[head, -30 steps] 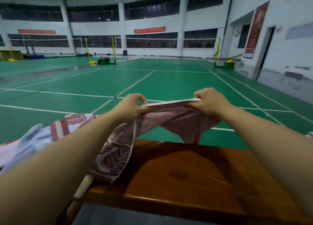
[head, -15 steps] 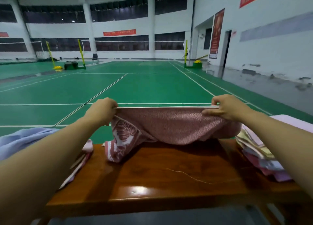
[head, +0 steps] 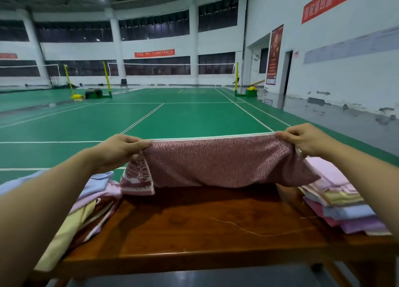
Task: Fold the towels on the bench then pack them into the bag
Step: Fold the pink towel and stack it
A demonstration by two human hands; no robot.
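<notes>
Since the earlier frames the red patterned towel [head: 218, 161] is pulled out wider and straighter between the two hands, and its top edge now makes an almost level line. More of the piles on both sides has come into view.

Nearest to the camera is the worktop [head: 194, 239], a brown wooden bench with a shiny top. A thin loose thread [head: 248, 230] lies on its bare middle part. On the left end lies a loose pile of towels [head: 90, 202] in yellow, pink, blue and dark red; part of it hangs over the front edge. On the right end lies a neat stack of folded towels [head: 341, 202] in pink, yellow, blue and purple.

Above the far part of the worktop, the left hand [head: 123, 150] grips the left upper corner of the red patterned towel, with the fingers curled around the cloth. The right hand [head: 304, 141] pinches the right upper corner between thumb and bent fingers. The towel hangs down from the white top edge, and its lower part rests on the far side of the worktop, between the two piles. A flap with a leaf pattern hangs at its left end, touching the left pile.

Behind the bench lies the green court floor [head: 194, 118] with white lines, then yellow net posts [head: 107, 79] and the white hall wall. I cannot see any bag.
</notes>
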